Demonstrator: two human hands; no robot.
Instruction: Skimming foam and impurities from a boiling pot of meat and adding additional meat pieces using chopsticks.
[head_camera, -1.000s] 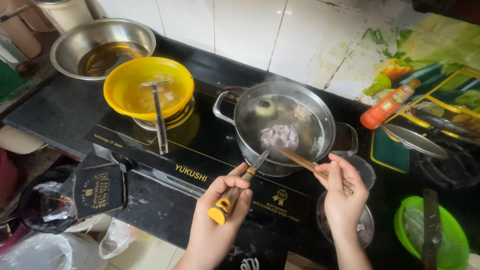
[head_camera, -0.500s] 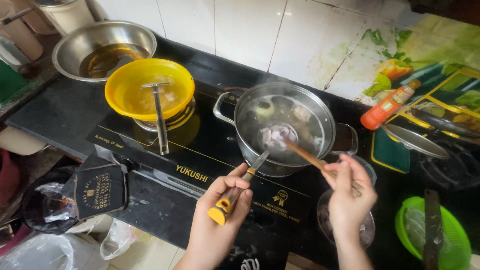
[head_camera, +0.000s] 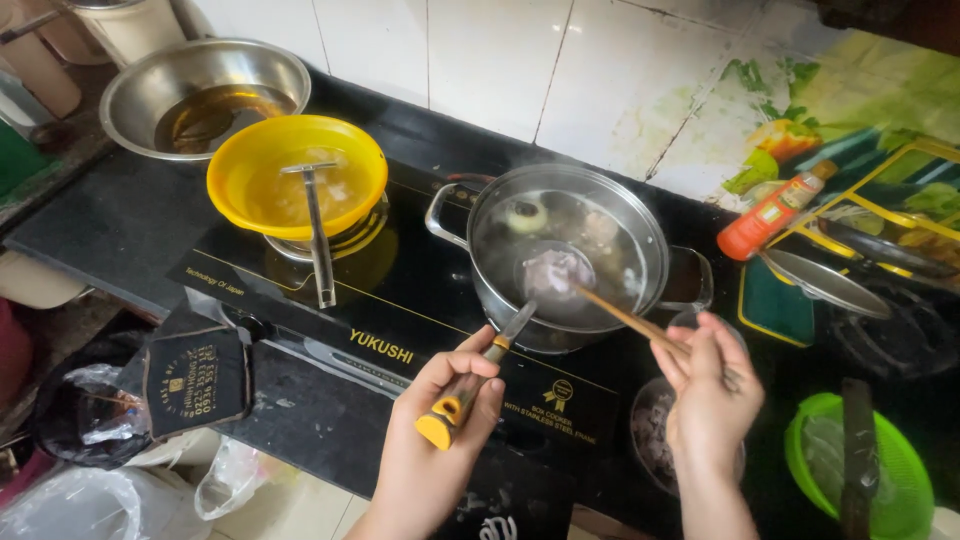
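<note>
Lifting pale meat lump in steel pot on black cooktop. Left hand fingers wrapping the yellow-handled ladle; right hand pinching wooden chopsticks (steam rising). Next: steadying meat, probably clearing the rim.

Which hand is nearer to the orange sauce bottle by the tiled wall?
Right. The right hand, holding chopsticks, sits below and slightly left of the orange bottle. The left hand, gripping a yellow-handled ladle, is much farther left, across the pot.
</note>
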